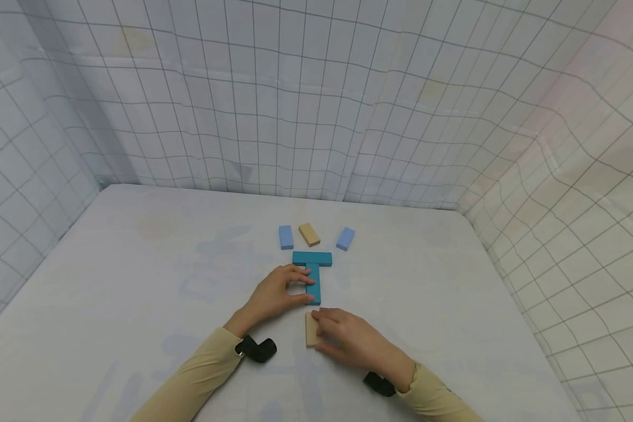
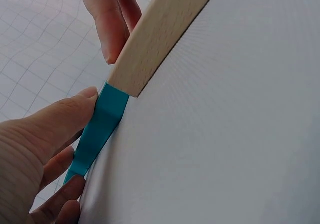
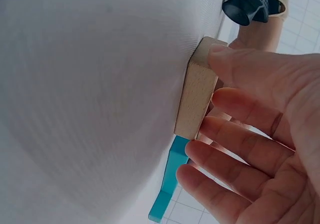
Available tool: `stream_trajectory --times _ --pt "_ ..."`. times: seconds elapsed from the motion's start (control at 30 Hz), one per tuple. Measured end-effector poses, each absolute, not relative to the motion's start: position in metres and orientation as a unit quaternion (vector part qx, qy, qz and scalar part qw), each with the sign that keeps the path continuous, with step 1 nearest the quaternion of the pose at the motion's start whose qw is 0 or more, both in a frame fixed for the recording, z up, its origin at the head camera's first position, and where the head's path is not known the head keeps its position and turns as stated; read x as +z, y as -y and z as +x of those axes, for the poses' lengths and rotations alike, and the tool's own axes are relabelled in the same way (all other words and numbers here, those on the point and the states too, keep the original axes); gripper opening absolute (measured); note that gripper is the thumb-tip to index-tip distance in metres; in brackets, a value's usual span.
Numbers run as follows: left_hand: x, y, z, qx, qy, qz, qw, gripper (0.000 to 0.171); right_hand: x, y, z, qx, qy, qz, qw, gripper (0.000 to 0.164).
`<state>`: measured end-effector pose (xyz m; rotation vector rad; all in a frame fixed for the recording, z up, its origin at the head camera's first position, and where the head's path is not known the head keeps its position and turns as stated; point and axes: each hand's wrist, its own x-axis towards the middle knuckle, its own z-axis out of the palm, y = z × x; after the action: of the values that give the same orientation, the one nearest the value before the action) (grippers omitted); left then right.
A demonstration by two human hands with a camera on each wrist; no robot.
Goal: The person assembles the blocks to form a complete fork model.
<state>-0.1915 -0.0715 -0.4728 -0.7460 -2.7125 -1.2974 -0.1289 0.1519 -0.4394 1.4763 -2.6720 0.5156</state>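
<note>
Two teal blocks form a T on the white table: a crossbar block [image 1: 312,258] lies at the far side, and a stem block [image 1: 313,288] points toward me. My left hand [image 1: 279,291] holds the stem from its left, thumb near the near end and fingers farther up. My right hand [image 1: 350,337] pinches a pale wooden block [image 1: 311,331] just below the stem. In the right wrist view, the thumb presses the wooden block's near end [image 3: 207,52] and the other fingers lie along it. From the left wrist, the wooden block and the stem appear end to end.
Beyond the crossbar lie a light blue block [image 1: 286,237], a small wooden block [image 1: 309,234] and another light blue block [image 1: 345,238]. White cloth with a dark grid [image 1: 295,117] encloses the back and sides of the table [image 1: 190,234].
</note>
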Motion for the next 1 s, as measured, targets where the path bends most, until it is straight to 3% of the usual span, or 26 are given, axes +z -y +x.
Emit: stream_trajectory --times 1.0 --pt "-0.4738 0.0712 -0.1926 -0.413 0.878 -0.242 0.024 0.034 -0.4433 -0.1509 -0.1381 0.155 0.866 0.470 0.066 0.017"
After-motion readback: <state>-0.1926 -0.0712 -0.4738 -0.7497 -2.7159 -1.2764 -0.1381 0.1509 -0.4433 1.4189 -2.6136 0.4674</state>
